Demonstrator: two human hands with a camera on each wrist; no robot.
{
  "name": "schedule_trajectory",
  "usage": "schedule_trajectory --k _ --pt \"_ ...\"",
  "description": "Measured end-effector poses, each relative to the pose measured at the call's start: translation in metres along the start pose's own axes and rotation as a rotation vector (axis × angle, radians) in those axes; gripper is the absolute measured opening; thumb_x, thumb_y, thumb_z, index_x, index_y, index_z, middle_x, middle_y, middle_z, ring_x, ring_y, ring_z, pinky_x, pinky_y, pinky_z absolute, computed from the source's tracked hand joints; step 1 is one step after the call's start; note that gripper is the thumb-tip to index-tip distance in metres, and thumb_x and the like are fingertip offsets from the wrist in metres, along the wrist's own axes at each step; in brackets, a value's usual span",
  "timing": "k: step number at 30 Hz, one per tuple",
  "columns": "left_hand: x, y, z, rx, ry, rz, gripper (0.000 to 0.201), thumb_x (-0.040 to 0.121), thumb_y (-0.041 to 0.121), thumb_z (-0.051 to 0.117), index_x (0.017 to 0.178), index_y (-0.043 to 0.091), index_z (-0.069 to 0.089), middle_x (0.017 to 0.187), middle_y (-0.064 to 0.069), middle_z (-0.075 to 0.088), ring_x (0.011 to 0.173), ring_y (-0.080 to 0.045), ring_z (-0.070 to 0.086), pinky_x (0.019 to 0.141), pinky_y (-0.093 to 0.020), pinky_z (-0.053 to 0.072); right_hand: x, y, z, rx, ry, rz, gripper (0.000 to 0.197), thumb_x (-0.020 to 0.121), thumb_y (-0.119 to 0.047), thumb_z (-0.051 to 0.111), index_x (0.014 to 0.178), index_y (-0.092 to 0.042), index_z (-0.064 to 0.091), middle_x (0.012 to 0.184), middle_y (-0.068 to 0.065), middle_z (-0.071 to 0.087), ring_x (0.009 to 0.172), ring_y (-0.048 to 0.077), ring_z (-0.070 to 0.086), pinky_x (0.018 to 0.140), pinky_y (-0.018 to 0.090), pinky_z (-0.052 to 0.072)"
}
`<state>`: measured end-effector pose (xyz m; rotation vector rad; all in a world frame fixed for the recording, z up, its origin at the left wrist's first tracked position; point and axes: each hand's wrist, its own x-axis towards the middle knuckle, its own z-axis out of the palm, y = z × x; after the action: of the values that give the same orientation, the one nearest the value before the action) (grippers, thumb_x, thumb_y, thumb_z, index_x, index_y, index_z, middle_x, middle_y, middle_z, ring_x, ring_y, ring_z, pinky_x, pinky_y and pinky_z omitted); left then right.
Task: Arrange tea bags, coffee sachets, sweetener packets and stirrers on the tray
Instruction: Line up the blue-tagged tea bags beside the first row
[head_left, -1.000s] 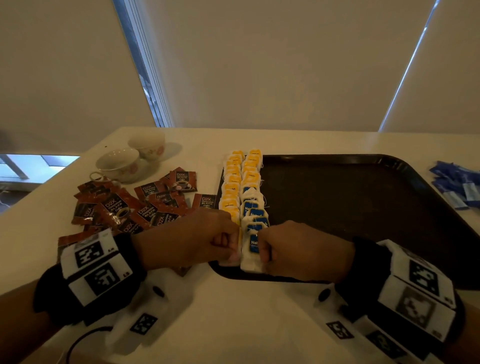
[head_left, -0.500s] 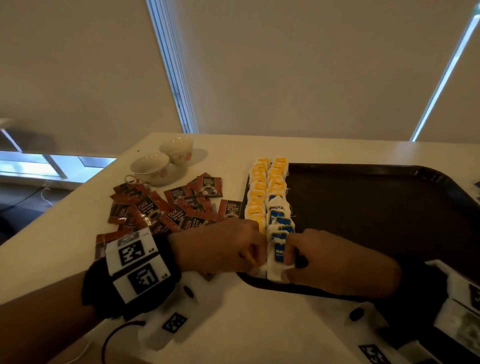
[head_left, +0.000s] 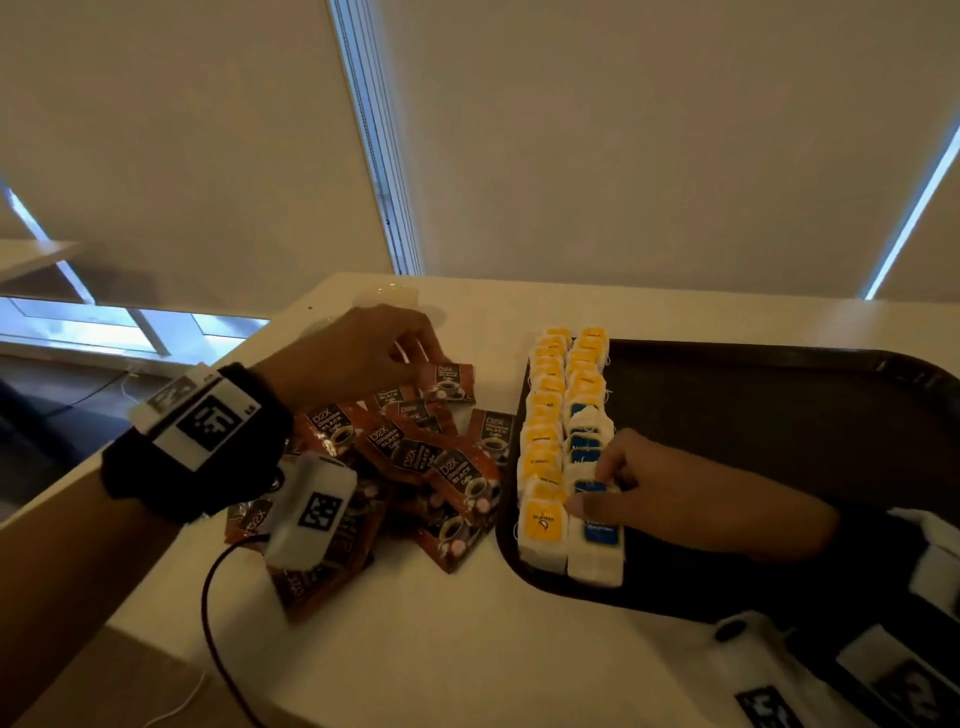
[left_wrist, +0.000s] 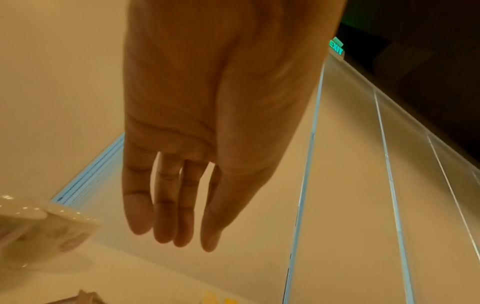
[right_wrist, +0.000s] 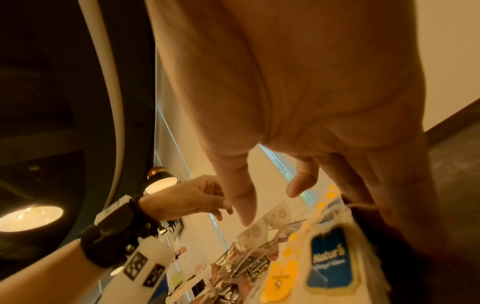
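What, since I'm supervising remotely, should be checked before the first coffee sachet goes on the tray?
1. Left hand free: ok, fingers straight, holding nothing.
2. Coffee sachets reachable: ok, piled on the table below that hand.
3. Tray has room: ok, bare beside the tea bags.
4. Right hand off the tray: not ok, touches blue-tagged tea bags.
5. Stirrers located: cannot tell, none in view.

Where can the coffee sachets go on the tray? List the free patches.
The tray is bare right of the tea bag rows, beyond the right hand. Its left edge is crowded with tea bags. The table is bare along the front; the coffee sachets crowd its left.
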<state>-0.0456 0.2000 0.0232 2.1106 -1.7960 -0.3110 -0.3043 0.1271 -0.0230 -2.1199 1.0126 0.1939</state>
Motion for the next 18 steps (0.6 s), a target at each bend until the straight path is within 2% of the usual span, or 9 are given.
schedule_trajectory --k 3,6,7,9,12,14,18 --pt "-0.005 -0.008 0.005 0.013 -0.016 -0.019 0.014 0.083 0.024 0.069 0.097 0.020 0.066 0.090 0.009 0.064 0.079 0.000 0.060 0.059 -0.005 0.045 -0.002 0.000 -0.004 0.052 0.012 0.013 0.032 0.087 -0.040 0.058 0.109 -0.024 0.041 0.106 -0.005 0.053 0.093 0.008 0.058 0.076 0.022 0.054" --pt "-0.008 -0.011 0.008 0.023 -0.013 -0.017 0.012 0.083 0.020 0.069 0.094 0.024 0.066 0.088 0.011 0.065 0.080 0.000 0.061 0.059 -0.008 0.046 -0.004 0.002 -0.011 0.087 0.075 0.030 0.023 0.094 -0.021 0.052 0.114 -0.019 0.040 0.103 0.001 0.057 0.082 0.008 0.058 0.066 0.021 0.052" --pt "-0.009 -0.011 0.009 0.030 -0.013 -0.012 0.013 0.083 0.020 0.069 0.093 0.026 0.065 0.087 0.013 0.065 0.080 0.000 0.061 0.059 -0.009 0.045 -0.004 0.003 -0.014 0.096 0.091 0.040 0.023 0.095 -0.017 0.050 0.115 -0.018 0.040 0.104 0.003 0.058 0.085 0.011 0.059 0.069 0.024 0.053" --pt "-0.009 -0.008 0.012 0.036 -0.013 -0.003 0.013 0.083 0.019 0.068 0.090 0.029 0.064 0.086 0.015 0.064 0.079 0.001 0.061 0.060 -0.010 0.043 -0.003 0.004 -0.016 0.122 0.094 0.065 0.028 0.094 -0.009 0.048 0.119 -0.018 0.038 0.110 0.007 0.059 0.097 0.018 0.061 0.084 0.034 0.054" --pt "-0.005 -0.002 0.018 0.040 -0.009 0.017 0.015 0.082 0.018 0.069 0.090 0.029 0.065 0.085 0.015 0.064 0.075 0.002 0.060 0.058 -0.009 0.042 -0.001 0.010 -0.017 0.128 0.080 0.088 0.037 0.092 -0.002 0.049 0.123 -0.018 0.038 0.110 0.008 0.060 0.101 0.020 0.061 0.088 0.038 0.053" --pt "-0.002 0.005 0.022 0.046 -0.027 0.032 0.016 0.082 0.018 0.069 0.091 0.029 0.064 0.085 0.015 0.064 0.075 0.003 0.060 0.058 -0.009 0.040 0.000 0.014 -0.017 0.127 0.094 0.070 0.036 0.091 -0.001 0.051 0.121 -0.019 0.043 0.110 0.007 0.060 0.099 0.020 0.062 0.085 0.036 0.054" --pt "0.002 0.018 0.029 0.033 -0.097 0.060 0.016 0.082 0.020 0.069 0.093 0.029 0.063 0.085 0.017 0.061 0.079 0.001 0.060 0.064 -0.012 0.043 0.000 0.019 -0.018 0.093 0.113 0.021 0.026 0.091 0.000 0.050 0.110 -0.016 0.059 0.102 0.002 0.059 0.094 0.016 0.062 0.072 0.023 0.052"
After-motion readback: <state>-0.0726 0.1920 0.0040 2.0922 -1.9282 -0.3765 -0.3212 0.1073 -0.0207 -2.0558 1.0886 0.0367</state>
